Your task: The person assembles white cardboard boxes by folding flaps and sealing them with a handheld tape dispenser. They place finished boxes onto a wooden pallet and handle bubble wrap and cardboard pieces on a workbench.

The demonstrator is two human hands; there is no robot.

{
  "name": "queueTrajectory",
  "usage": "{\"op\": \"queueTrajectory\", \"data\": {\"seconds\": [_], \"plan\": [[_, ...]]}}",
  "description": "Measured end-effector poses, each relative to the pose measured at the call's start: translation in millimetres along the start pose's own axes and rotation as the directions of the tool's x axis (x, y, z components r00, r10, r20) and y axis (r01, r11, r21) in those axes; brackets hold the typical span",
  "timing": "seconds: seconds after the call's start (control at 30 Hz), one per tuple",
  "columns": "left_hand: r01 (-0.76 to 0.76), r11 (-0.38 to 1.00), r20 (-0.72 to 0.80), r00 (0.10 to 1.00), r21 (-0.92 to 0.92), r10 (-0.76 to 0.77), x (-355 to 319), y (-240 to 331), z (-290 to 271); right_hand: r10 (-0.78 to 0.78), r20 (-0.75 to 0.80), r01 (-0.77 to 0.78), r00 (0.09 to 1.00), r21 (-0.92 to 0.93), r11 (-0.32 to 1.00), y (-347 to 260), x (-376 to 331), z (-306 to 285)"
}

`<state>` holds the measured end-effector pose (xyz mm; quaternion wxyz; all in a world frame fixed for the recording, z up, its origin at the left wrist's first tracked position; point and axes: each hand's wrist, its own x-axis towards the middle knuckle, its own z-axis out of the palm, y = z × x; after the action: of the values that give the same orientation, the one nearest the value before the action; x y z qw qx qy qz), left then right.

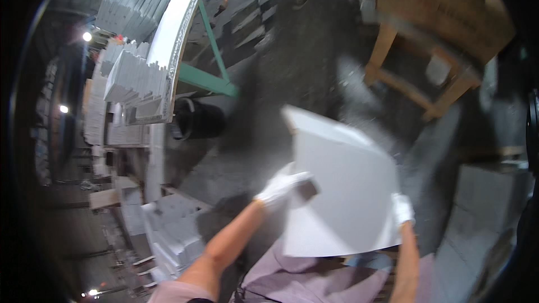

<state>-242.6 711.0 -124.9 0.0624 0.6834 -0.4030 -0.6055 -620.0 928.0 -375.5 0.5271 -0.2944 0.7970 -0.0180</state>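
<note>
A large white panel [348,191] is held up in front of my lap, tilted, with a paler strip along its far edge. My left hand [276,188], in a white glove, is at the panel's left side. Its fingers close around a small grey-brown block [307,191] that lies against the panel's face; blur hides what kind of block it is. On the right edge of the panel, my gloved right hand [402,210] grips the board, its fingers partly hidden.
At left, a white-topped table [175,28] with green legs bears stacks of pale boards [137,78]. A black bucket [203,119] lies beneath its edge. A wooden stand [410,87] with a cardboard box [443,14] is far right. Grey stacked blocks [477,213] flank my right side.
</note>
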Motion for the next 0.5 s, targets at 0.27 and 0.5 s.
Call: {"op": "queueTrajectory", "data": {"seconds": [0.27,0.5], "plan": [[-0.189,0.945,0.029,0.979,-0.269,0.204,-150,176,-202,-0.175,-0.046,0.181,0.984,0.261,0.948,-233,-178,-82],[-0.302,0.953,-0.054,0.952,-0.034,0.3,-203,314,-326,-0.366,0.057,0.155,0.929,0.838,0.523,-407,-194,-105]]}}
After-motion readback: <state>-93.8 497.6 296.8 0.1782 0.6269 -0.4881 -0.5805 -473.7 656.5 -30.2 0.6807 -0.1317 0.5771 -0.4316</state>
